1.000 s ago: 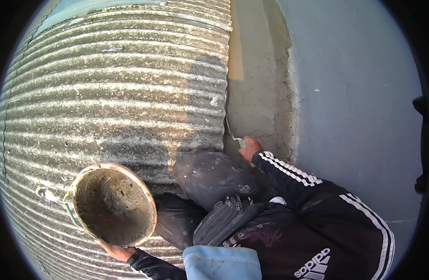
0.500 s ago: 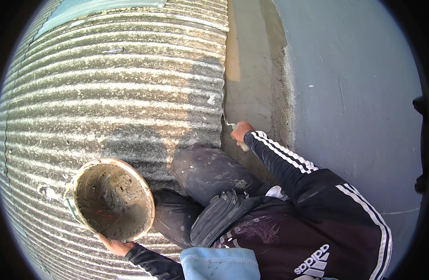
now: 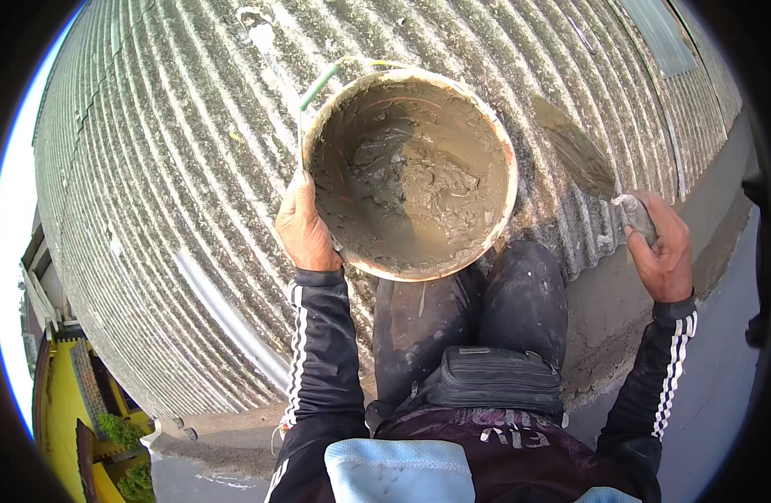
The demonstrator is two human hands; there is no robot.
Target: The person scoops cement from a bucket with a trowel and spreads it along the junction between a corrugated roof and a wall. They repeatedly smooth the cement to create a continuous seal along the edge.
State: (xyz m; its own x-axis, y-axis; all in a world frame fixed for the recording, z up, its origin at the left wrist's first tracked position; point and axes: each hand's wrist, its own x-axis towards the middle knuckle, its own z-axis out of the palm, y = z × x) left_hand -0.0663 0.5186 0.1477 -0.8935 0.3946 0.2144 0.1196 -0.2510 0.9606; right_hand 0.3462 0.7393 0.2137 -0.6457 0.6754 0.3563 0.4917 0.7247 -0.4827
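A round bucket [image 3: 419, 273] of wet grey mortar [image 3: 440, 176] stands in front of my knees on the corrugated roof. My left hand [image 3: 308, 230] is closed on its left side by the rim, next to the wire handle with a green grip [image 3: 320, 86]. In my right hand [image 3: 664, 251] is a trowel, the fingers wrapped around its mortar-caked handle. The trowel's flat blade [image 3: 574, 151], wet and grey, points away to the upper left, apart from the bucket's right side and above the roof.
Grey-white corrugated sheets [image 3: 201, 168] spread ahead and to the left. A mortar strip [image 3: 607, 310] runs along the roof's edge beside a grey wall [image 3: 695, 369] at the right. Beyond the roof at lower left are a yellow building [image 3: 62, 394] and green plants [image 3: 121, 430].
My view and body have turned left, toward the bucket. My right hand has brought the trowel from the strip by the wall to beside the bucket. The left hand still holds the bucket.
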